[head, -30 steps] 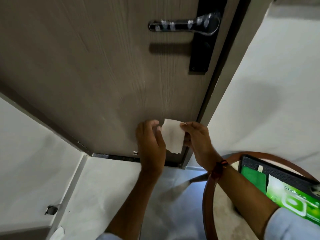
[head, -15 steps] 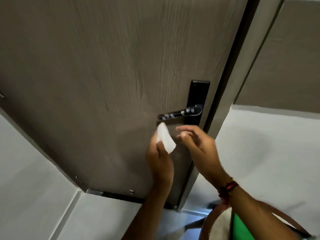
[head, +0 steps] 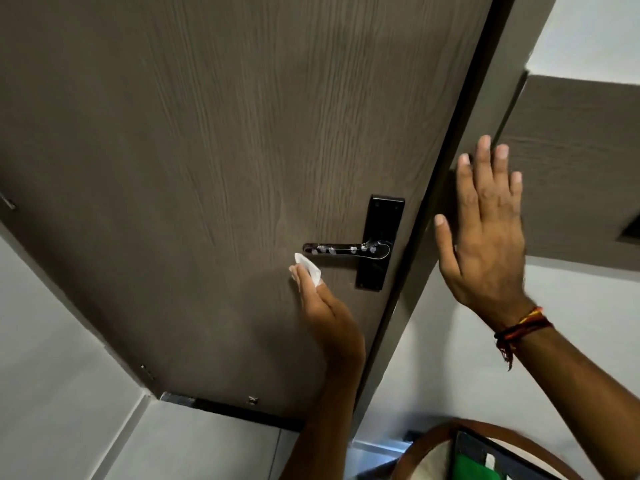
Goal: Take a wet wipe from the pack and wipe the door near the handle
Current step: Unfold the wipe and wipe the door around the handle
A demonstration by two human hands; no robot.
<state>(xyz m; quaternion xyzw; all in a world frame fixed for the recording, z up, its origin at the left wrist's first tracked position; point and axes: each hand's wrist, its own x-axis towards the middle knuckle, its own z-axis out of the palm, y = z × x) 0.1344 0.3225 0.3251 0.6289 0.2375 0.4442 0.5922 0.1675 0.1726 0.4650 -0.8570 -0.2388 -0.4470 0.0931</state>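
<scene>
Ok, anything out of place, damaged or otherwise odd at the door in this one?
Nothing stands out. The brown wood-grain door looks intact, and its glossy black lever handle sits level on its black plate. The left hand holds a folded white wet wipe just below the lever's tip; the right hand is open by the frame.

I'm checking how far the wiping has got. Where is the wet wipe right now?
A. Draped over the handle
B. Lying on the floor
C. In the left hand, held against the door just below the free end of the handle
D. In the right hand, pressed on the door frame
C: the left hand holds the wet wipe at the door below the handle; the right hand is open and empty.
</scene>
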